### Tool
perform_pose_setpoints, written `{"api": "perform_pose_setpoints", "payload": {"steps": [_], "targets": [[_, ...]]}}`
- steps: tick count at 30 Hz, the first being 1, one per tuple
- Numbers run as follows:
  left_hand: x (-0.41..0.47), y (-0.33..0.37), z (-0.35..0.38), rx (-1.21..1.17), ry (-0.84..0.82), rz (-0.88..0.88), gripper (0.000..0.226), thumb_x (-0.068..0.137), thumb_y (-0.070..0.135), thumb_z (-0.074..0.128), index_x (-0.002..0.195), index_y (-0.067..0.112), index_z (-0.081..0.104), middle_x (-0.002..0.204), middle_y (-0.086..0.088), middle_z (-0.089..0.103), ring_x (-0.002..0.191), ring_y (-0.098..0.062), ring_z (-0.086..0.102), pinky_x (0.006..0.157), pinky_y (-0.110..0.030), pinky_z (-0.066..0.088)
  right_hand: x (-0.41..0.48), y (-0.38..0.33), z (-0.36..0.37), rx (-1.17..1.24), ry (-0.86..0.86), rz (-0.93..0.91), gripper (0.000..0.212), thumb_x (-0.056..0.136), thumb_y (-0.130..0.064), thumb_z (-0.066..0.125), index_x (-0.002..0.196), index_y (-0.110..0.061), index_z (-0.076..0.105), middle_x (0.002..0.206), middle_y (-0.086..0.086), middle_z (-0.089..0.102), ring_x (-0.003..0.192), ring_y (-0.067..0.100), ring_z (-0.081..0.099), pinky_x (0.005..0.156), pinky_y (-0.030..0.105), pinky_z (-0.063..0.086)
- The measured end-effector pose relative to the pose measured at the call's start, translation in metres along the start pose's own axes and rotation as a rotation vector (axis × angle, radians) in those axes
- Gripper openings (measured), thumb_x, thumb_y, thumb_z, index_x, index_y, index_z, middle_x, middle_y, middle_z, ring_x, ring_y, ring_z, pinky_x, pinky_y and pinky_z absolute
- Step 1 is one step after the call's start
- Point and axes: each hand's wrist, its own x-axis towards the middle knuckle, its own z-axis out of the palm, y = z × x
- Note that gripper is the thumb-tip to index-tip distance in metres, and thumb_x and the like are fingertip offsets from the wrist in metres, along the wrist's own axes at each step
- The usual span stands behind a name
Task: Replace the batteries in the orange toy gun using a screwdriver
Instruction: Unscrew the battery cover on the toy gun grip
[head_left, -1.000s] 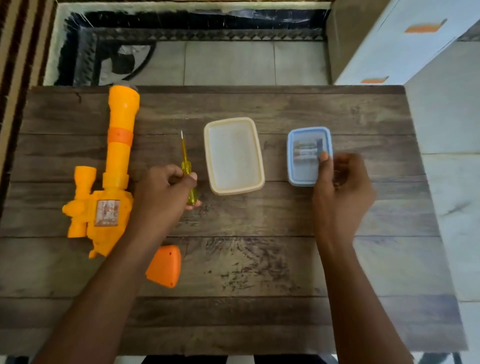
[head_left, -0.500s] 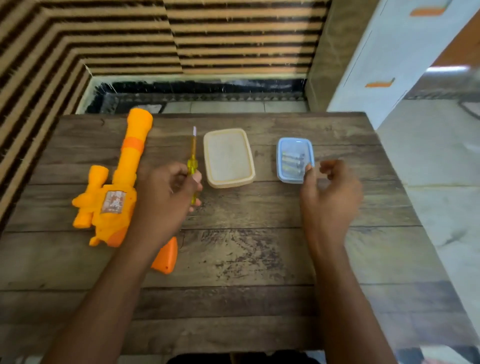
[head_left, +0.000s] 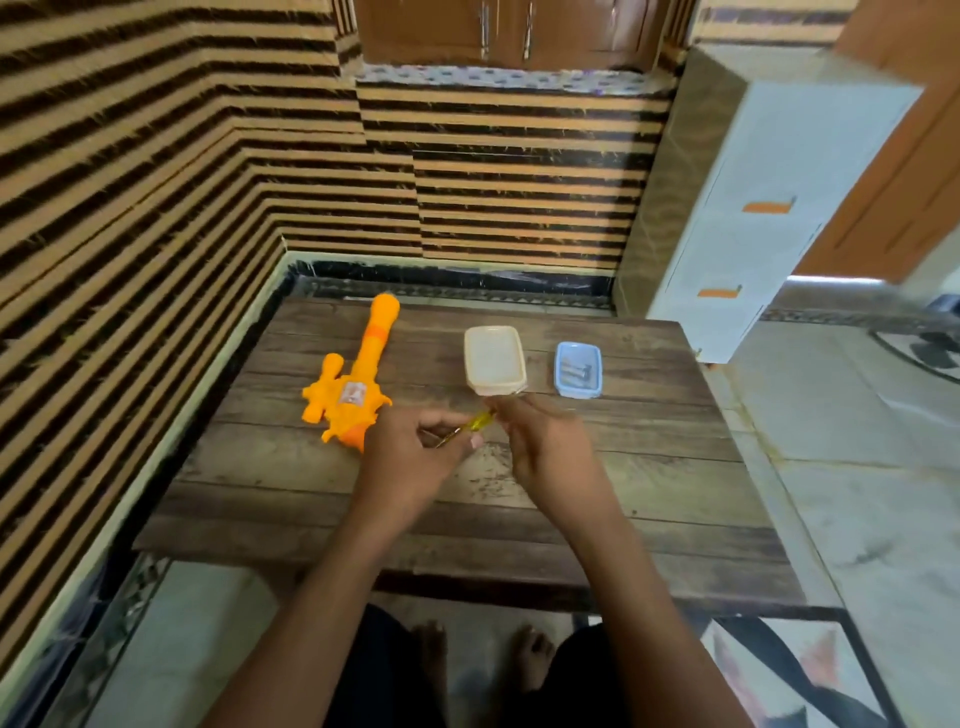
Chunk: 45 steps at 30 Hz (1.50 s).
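Status: my left hand (head_left: 410, 457) and right hand (head_left: 540, 441) are together above the middle of the table (head_left: 623, 467), both on the screwdriver (head_left: 470, 426). My left fingers are curled round the metal shaft. My right fingertips appear to pinch the end of the yellow handle, though blur softens the detail.

Location of work item: the orange toy gun (head_left: 353, 395) lies flat toward the far-left corner, barrel pointing at the far edge, with neither hand on it. The white container (head_left: 470, 358) and the blue container (head_left: 558, 374), which holds the batteries (head_left: 574, 371), sit along the far side, well apart from the gun.

Risks noted:
1. The tool is shared between 2 light grips. If one lets go early, it could drop and roll off the near edge toward my bare feet.
2. The shaft points into my left palm, so a push from the right could jab it.
3. The gun is unsecured and will likely skid or turn under driver pressure, letting the tip slip from the screw.
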Motion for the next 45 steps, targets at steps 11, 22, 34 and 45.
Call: {"api": "perform_pose_setpoints", "payload": {"steps": [11, 22, 34, 45], "targets": [[0.057, -0.069, -0.034, 0.129, 0.319, -0.23, 0.017, 0.089, 0.028, 0.08, 0.102, 0.017, 0.074, 0.109, 0.006, 0.071, 0.108, -0.021, 0.067, 0.086, -0.035, 0.054, 0.029, 0.026, 0.063, 0.027, 0.172, 0.236, 0.001, 0.096, -0.011, 0.066, 0.096, -0.012, 0.066, 0.071, 0.005, 0.065, 0.065, 0.028, 0.061, 0.06, 0.037, 0.04], [0.09, -0.135, -0.038, 0.221, 0.464, -0.473, 0.108, 0.061, 0.038, 0.1, 0.146, 0.014, 0.037, 0.138, -0.01, 0.059, 0.126, -0.033, 0.06, 0.097, -0.044, 0.053, 0.036, -0.006, 0.155, 0.315, 0.109, 0.225, 0.037, 0.102, -0.041, 0.057, 0.111, -0.009, 0.073, 0.095, 0.006, 0.057, 0.085, 0.011, 0.057, 0.076, 0.011, 0.038], [0.105, -0.145, -0.027, -0.095, 0.535, -0.446, 0.09, 0.033, 0.047, 0.094, 0.114, 0.016, 0.069, 0.094, 0.007, 0.078, 0.077, -0.01, 0.077, 0.072, -0.041, 0.066, 0.06, 0.0, 0.166, 1.082, 0.344, 0.636, 0.018, 0.098, -0.026, 0.062, 0.092, -0.009, 0.065, 0.069, 0.005, 0.064, 0.062, 0.017, 0.06, 0.062, 0.03, 0.051], [0.1, -0.132, -0.011, -0.424, 0.461, -0.427, 0.038, 0.065, 0.027, 0.085, 0.102, 0.023, 0.077, 0.096, -0.001, 0.082, 0.093, -0.027, 0.079, 0.086, -0.063, 0.062, 0.045, 0.007, 0.138, 0.972, 0.234, 0.553, 0.055, 0.108, -0.026, 0.054, 0.064, 0.008, 0.055, 0.054, 0.026, 0.043, 0.046, 0.02, 0.038, 0.044, 0.027, 0.03]]}}
